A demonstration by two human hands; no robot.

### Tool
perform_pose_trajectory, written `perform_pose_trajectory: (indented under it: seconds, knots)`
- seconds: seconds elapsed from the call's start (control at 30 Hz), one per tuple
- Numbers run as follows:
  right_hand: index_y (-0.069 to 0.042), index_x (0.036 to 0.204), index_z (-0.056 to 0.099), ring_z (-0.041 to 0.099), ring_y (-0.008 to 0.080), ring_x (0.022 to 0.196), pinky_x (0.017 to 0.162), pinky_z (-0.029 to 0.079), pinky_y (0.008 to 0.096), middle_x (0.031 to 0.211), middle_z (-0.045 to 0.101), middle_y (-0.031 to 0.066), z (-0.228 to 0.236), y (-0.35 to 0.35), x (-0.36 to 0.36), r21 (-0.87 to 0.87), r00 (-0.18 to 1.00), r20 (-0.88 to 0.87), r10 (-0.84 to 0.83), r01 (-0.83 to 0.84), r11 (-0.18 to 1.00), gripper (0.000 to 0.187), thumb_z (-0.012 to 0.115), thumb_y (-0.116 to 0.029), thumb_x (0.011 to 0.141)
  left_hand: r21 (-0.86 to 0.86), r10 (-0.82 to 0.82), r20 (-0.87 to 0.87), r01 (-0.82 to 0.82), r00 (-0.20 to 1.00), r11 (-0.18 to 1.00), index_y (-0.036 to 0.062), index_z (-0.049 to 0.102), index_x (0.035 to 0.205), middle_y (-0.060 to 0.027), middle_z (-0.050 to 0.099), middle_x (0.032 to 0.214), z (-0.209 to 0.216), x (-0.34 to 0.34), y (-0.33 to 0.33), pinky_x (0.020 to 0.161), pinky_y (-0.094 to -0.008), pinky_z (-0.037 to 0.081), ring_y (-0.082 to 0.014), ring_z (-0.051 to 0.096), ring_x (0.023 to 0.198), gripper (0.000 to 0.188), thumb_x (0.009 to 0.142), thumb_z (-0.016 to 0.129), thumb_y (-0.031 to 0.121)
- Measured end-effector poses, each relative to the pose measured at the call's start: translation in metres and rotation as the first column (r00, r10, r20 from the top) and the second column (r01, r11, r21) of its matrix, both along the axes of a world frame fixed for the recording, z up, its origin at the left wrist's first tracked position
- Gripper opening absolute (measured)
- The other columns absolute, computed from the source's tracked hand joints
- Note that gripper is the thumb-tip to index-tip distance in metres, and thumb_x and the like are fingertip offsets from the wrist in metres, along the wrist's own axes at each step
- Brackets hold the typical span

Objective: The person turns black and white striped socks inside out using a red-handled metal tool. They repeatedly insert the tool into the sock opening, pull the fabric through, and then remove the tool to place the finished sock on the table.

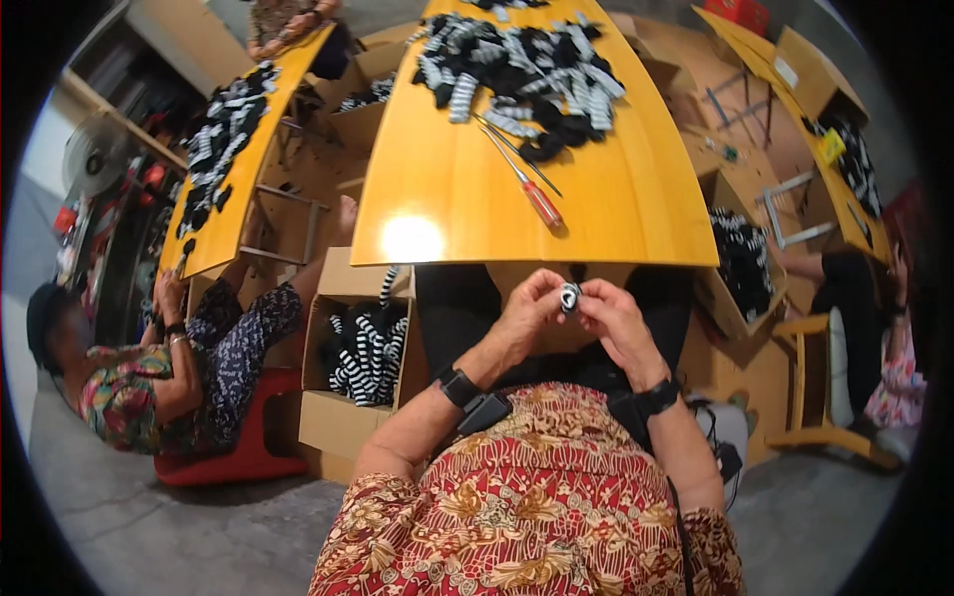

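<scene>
Just off the table's near edge, above my lap, a small black-and-white striped fabric piece (569, 297) is pinched between my two hands. My left hand (531, 306) closes its fingertips on one side of it. On the other side my right hand (614, 316) grips it with thumb and fingers. The piece looks bunched, with a rounded end toward me. On the table lie a screwdriver (542, 207) with a red clear handle and a thin dark rod (527, 159). Behind them spreads a pile of black and striped fabric tubes (537, 74).
A cardboard box (348, 422) of striped tubes stands at my left, another box (730, 308) at my right. The yellow table (457, 214) ends just before my hands. Co-workers sit at side tables; a person (149, 397) on the left uses a red stool (234, 452).
</scene>
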State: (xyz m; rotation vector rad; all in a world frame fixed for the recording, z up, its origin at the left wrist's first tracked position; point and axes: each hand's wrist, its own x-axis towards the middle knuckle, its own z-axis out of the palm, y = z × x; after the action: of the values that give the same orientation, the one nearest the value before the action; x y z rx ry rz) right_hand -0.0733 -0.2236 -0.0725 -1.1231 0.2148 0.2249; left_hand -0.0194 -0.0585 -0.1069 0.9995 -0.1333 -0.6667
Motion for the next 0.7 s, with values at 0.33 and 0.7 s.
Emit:
perform_pose_trajectory:
  seconds: [0.33, 0.7]
  knots:
    - [-0.003, 0.084, 0.062, 0.054, 0.0035, 0.075, 0.068, 0.044, 0.0194, 0.079, 0.06, -0.0032, 0.0, 0.004, 0.006, -0.265, 0.968, 0.204, -0.149, 0.201, 0.943, 0.004, 0.065, -0.004, 0.084, 0.148, 0.083, 0.071, -0.092, 0.994, 0.985, 0.008, 0.058, 0.092, 0.0029, 0.058, 0.08, 0.012, 0.0, -0.003, 0.062, -0.0175, 0.042, -0.0043, 0.051, 0.068, 0.009, 0.088, 0.066, 0.01]
    - [-0.008, 0.085, 0.06, 0.047, 0.0021, 0.061, 0.052, 0.036, 0.0167, 0.075, 0.057, -0.0042, -0.02, 0.0, 0.011, -0.003, 0.989, 0.006, -0.147, 0.147, 0.989, 0.007, 0.066, -0.01, 0.088, -0.125, 0.066, -0.154, -0.085, 0.986, 0.988, 0.0081, 0.054, 0.098, 0.0009, 0.059, 0.083, 0.003, 0.001, -0.006, 0.054, -0.0167, 0.041, -0.0041, 0.048, 0.06, 0.011, 0.092, 0.063, 0.011]
